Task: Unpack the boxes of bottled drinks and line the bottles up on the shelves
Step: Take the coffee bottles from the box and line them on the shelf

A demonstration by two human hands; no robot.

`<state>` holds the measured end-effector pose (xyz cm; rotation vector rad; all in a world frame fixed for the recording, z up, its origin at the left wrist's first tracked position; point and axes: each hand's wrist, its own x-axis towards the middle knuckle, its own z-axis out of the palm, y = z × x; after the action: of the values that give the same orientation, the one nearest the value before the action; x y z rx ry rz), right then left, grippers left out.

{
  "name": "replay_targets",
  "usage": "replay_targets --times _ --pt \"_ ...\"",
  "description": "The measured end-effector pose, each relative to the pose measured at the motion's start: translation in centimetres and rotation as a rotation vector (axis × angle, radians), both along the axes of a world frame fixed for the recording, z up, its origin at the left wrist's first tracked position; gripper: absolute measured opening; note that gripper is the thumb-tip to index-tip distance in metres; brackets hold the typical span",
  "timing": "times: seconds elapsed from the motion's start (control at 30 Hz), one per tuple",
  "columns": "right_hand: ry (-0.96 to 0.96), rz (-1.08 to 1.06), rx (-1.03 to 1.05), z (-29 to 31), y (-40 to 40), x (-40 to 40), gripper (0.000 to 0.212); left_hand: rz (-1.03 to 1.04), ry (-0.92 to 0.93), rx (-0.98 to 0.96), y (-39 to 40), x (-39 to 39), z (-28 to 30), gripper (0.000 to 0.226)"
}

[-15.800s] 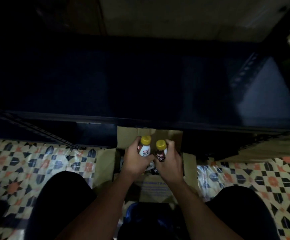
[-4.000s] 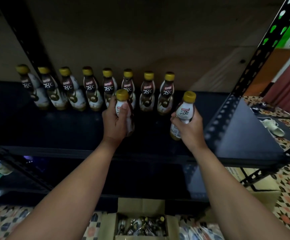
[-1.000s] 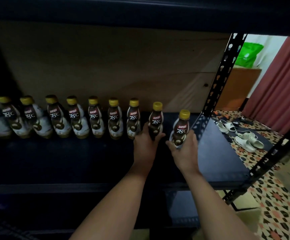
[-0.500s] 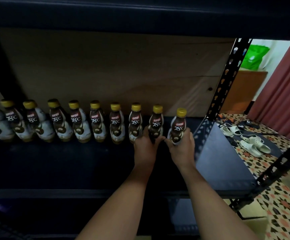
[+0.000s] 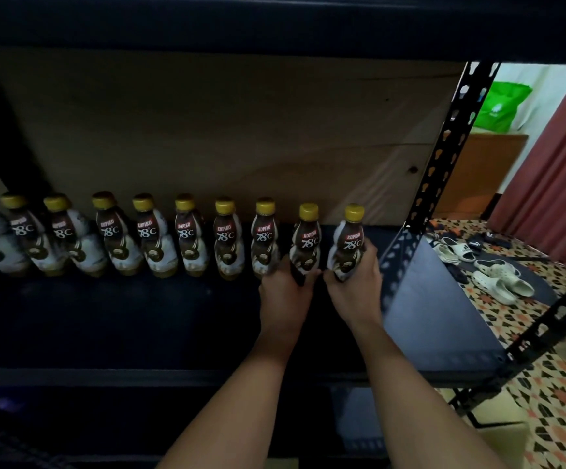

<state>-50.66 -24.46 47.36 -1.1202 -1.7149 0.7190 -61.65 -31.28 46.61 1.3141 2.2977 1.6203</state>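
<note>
1. Both hands are up on the shelf at once: the left hand (image 5: 283,296) wraps its fingers round the lower body of the ninth bottle (image 5: 306,243), and the right hand (image 5: 354,286) grips the base of the tenth bottle (image 5: 348,245), thumb on the near side and fingers curled round the right.
2. Those two bottles stand upright at the right end of the row, yellow caps up, brown-and-white "Kopiko 78°C" labels facing the camera.
3. A narrow gap separates the pair, and the two hands sit almost knuckle to knuckle below them.
4. Stretching away to the left, the row of bottles (image 5: 186,238) runs along the back of the dark shelf (image 5: 122,316), just in front of the wooden back panel (image 5: 224,130); eight more can be counted, the far-left one cut off by the frame edge.
5. Whether the two held bottles rest fully on the shelf is hard to tell, since the hands cover their bases.
6. Right of the tenth bottle rises the perforated black upright (image 5: 444,147) of the rack.
7. Beyond it, pale sandals (image 5: 501,279) lie on the patterned tile floor (image 5: 562,401), with a red curtain (image 5: 559,170) and a green bag (image 5: 501,103) behind.
</note>
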Motion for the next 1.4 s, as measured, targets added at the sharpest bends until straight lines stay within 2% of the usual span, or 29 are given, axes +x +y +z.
replay_targets --times 0.27,0.4,0.57,0.83,1.4 --pt "0.026 -0.002 -0.009 0.1 -0.1 0.1 0.069 0.038 -0.031 0.033 -0.2 -0.3 -0.2 0.054" --pt "0.017 0.003 -0.002 0.0 0.0 0.1 0.064 0.006 -0.059 0.011 0.2 -0.2 -0.1 0.049" --pt "-0.002 0.013 0.014 -0.2 0.0 0.1 0.065 0.010 -0.018 0.033 0.0 -0.2 0.0 0.044" --pt "-0.012 0.016 0.021 -0.1 0.0 0.2 0.065 0.042 -0.051 0.027 0.1 -0.3 -0.3 0.040" --pt "-0.024 0.028 0.006 -0.3 -0.2 0.2 0.064 0.031 -0.043 0.013 0.5 -0.9 -1.1 0.045"
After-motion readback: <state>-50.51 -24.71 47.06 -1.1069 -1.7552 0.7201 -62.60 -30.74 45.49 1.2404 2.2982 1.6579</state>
